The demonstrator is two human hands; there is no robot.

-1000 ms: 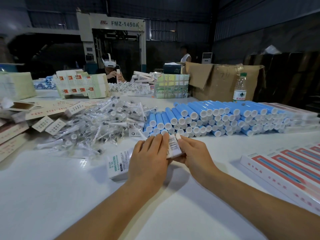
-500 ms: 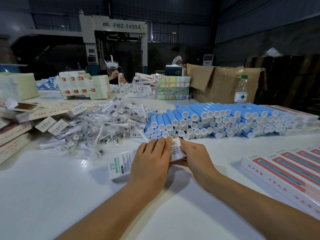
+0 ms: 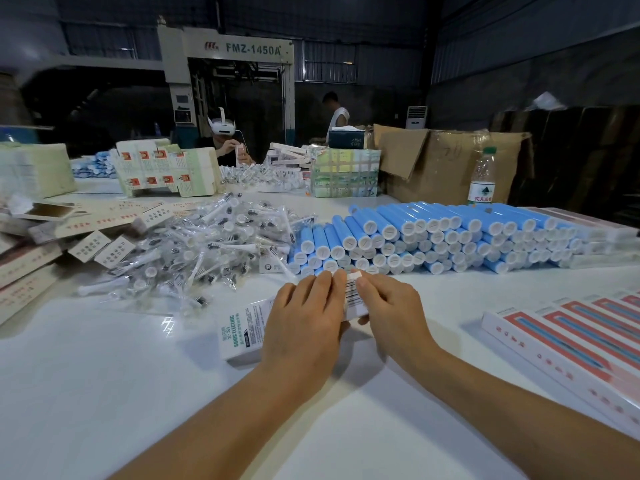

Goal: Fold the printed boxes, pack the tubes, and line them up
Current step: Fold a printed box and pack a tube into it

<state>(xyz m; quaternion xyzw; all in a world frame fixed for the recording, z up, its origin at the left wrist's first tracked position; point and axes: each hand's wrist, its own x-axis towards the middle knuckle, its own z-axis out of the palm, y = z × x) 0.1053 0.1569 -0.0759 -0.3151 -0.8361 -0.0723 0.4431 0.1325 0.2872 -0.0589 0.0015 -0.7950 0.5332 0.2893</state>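
Far left, flat printed box blanks lie stacked at the table edge, waiting their turn. Next along, a loose heap of bagged brush heads sprawls across the white top; that wrap looks slick and crinkly, so they would likely slide if nudged.

Now the middle, where the action is. A printed box lies flat on the table right in front of the person, long side running left to right, lettered end poking out to the left. The left hand lies over the top of it, fingers fairly straight and pressing down, pinning it in place. Just beside it, the right hand has its fingers curled at the barcode end, thumb tucked beneath, pinching the flap there. Looks like the end flap is being worked closed, though whether a tube is already inside cannot be told.

Thin card like this should be light and springy, easy to crease in the wrong place. Best held along the long edges with the palm flat, fingertips kept for the flap folds only.

Behind the hands, blue tubes with white caps are stacked in a neat bank. Smooth, round and stiff, they would probably roll, so take one around the barrel mid-length.

Far right, finished boxes with red and blue print sit in a row, touching side by side.
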